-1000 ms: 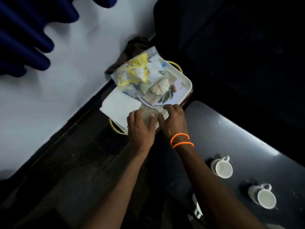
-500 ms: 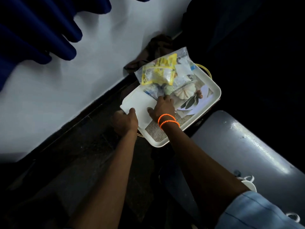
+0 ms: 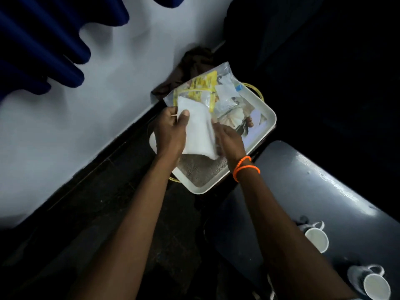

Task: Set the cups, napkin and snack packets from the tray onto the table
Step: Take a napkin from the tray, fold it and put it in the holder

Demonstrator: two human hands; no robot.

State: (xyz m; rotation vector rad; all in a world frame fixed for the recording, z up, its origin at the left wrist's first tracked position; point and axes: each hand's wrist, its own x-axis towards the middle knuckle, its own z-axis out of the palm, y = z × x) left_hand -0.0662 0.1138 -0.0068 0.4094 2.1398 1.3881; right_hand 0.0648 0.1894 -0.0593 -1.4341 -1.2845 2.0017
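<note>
A white napkin (image 3: 198, 128) is lifted above the near end of the cream tray (image 3: 263, 135). My left hand (image 3: 171, 131) pinches its upper left edge between thumb and fingers. My right hand (image 3: 229, 139) grips its right edge, fingers tucked under the cloth. Clear and yellow snack packets (image 3: 207, 89) lie heaped at the tray's far end. Two white cups (image 3: 317, 239) (image 3: 375, 285) stand on the dark table (image 3: 303, 180) at the lower right.
The tray has a printed picture and a woven mat (image 3: 201, 172) on its floor and rests on a stand with yellow hoops. A brown cloth (image 3: 192, 66) lies beyond it by the white wall. Blue curtain (image 3: 43, 40) hangs at the upper left.
The napkin lay flat on the tray's left side; both hands have lifted it off the tray. The view has shifted so the cups on the table show again.
</note>
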